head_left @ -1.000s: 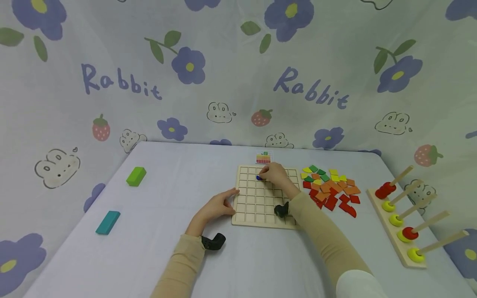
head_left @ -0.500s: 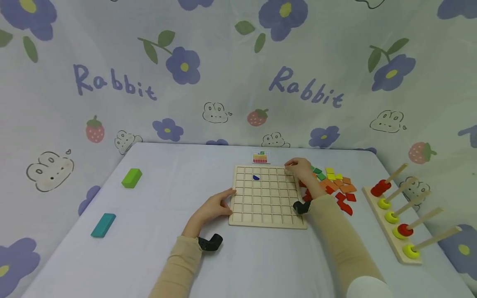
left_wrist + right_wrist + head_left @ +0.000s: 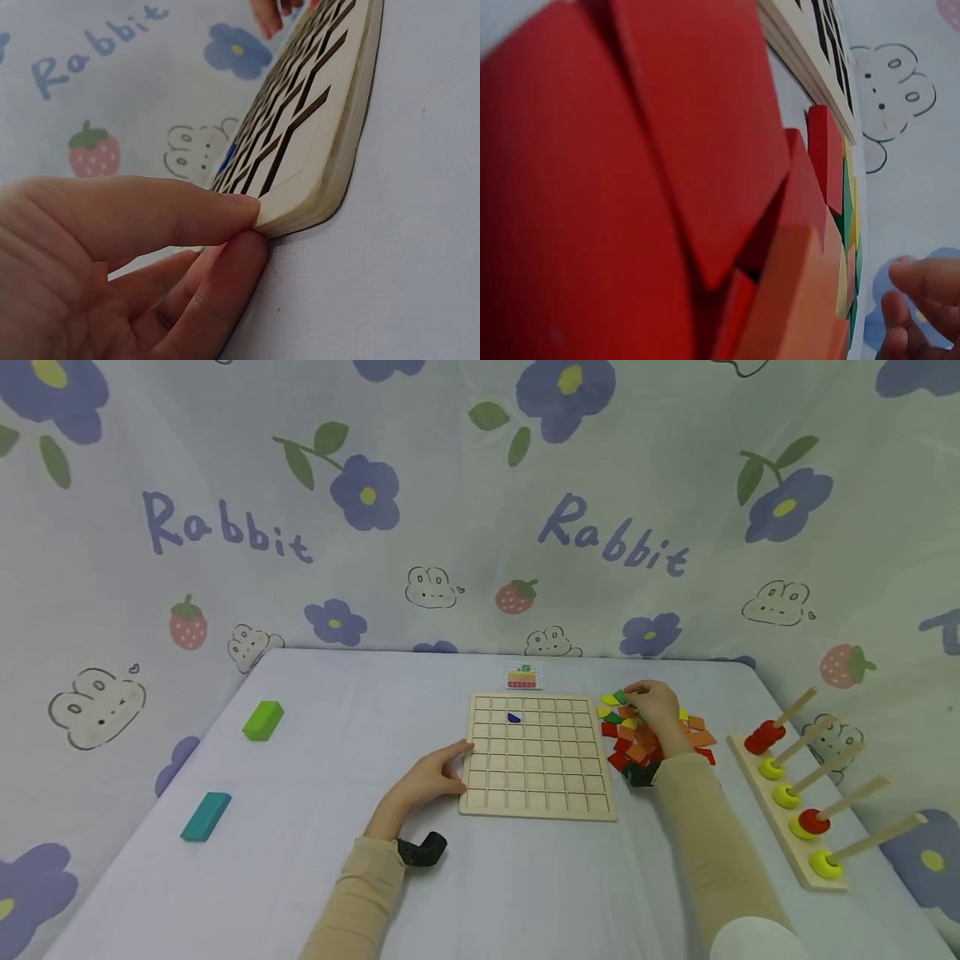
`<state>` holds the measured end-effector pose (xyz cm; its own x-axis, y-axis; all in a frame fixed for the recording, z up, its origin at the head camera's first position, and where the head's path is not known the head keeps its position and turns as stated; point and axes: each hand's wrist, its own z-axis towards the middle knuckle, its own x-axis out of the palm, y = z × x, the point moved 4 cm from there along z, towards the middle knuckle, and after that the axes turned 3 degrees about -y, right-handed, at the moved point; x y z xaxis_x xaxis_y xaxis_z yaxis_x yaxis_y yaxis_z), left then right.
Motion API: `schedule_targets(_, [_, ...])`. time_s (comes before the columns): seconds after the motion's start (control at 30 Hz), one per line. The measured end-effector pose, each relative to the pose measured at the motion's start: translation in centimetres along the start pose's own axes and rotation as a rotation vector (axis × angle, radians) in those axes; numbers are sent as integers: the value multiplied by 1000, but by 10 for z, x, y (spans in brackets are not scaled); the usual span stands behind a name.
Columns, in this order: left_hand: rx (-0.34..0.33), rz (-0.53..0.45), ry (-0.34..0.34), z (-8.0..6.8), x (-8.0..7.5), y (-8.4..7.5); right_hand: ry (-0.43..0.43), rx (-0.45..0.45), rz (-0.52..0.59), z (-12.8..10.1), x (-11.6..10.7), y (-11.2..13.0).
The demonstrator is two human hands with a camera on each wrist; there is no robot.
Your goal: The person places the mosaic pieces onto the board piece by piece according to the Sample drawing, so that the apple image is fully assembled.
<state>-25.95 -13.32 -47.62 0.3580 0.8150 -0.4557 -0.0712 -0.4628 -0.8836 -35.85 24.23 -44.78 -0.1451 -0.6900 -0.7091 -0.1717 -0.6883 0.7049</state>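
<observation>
Square pale wood board (image 3: 536, 783), rounded corners, dark-grooved grid, flat on white woven cloth (image 3: 525, 893). Small blue piece (image 3: 513, 717), one edge curved, on it at 11 o'clock. Left hand (image 3: 429, 778) at board's 9 o'clock edge, thumb and index spread, tips touching wood. Right hand (image 3: 654, 703) at heap (image 3: 628, 747) of flat red, orange, yellow, green pieces, board's 2–3 o'clock; fingers bent, can't tell if pinching.

Right hand (image 3: 656, 706) has moved off the board (image 3: 536, 762) to coloured pieces (image 3: 640, 752)
</observation>
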Motion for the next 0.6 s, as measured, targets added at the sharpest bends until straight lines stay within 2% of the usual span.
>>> schedule_targets(0.3, [1, -3, 1, -2, 0, -1, 102, 83, -104, 1, -3, -6])
schedule_targets(0.5, [-2, -9, -2, -2, 0, -2, 103, 58, -239, 0, -7, -9])
schedule_targets(0.6, [1, -8, -4, -2, 0, -2, 98, 50, -230, 0, -7, -10])
